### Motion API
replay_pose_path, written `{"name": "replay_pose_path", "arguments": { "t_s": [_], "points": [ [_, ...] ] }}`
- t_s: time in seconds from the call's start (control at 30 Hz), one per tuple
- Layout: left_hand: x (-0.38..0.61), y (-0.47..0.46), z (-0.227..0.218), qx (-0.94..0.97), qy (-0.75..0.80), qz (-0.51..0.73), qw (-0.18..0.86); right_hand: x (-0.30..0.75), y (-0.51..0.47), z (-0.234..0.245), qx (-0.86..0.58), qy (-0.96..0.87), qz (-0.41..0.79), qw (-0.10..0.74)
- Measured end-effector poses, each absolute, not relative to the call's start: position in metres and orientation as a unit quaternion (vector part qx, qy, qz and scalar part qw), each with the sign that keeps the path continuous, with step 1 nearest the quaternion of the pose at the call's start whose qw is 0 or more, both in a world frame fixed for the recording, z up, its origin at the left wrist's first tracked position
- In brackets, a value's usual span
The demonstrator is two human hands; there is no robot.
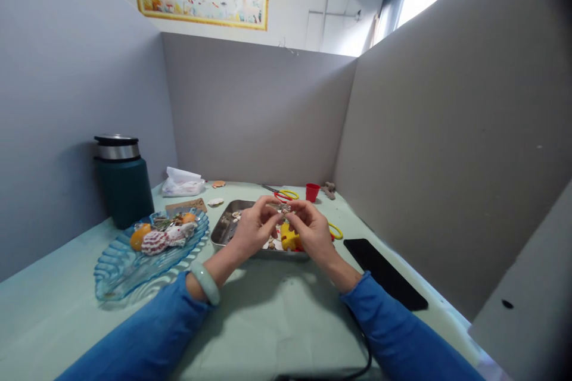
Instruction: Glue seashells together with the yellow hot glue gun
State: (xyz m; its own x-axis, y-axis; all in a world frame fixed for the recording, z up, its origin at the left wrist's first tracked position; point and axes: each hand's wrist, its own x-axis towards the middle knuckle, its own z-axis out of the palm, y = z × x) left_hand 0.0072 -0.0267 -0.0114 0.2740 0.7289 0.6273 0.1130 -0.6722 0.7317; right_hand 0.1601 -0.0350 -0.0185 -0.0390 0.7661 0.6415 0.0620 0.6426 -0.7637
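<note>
Above a metal tray (217, 237), my left hand (255, 223) and my right hand (311, 227) meet, fingertips pinched. A small whitish piece (285, 209) sits between the fingertips of both hands; its kind is too small to tell. Below them in the tray lie whitish shell-like bits (236, 215) and a yellow object (290, 238), partly hidden by my hands. A pale green bangle (204, 283) circles my left wrist.
On the left stand a blue ribbed dish (114, 277) with fruit and small items, and a dark green flask (124, 184). Scissors (288, 194) and a red cup (312, 192) are behind the tray. A black phone-like slab (384, 274) lies right. Partitions enclose the table.
</note>
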Motion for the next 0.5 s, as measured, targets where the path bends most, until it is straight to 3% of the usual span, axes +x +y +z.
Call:
{"name": "replay_pose_path", "arguments": {
  "t_s": [0.27, 0.5],
  "points": [
    [0.0125, -0.0304, -0.0078, 0.647, 0.275, 0.505, 0.500, 0.1598, -0.0366, -0.0217, -0.323, -0.697, 0.181, 0.614],
    [0.0120, -0.0302, -0.0094, 0.609, 0.274, 0.513, 0.539, 0.1601, -0.0380, -0.0196, -0.310, -0.733, 0.087, 0.599]
  ]
}}
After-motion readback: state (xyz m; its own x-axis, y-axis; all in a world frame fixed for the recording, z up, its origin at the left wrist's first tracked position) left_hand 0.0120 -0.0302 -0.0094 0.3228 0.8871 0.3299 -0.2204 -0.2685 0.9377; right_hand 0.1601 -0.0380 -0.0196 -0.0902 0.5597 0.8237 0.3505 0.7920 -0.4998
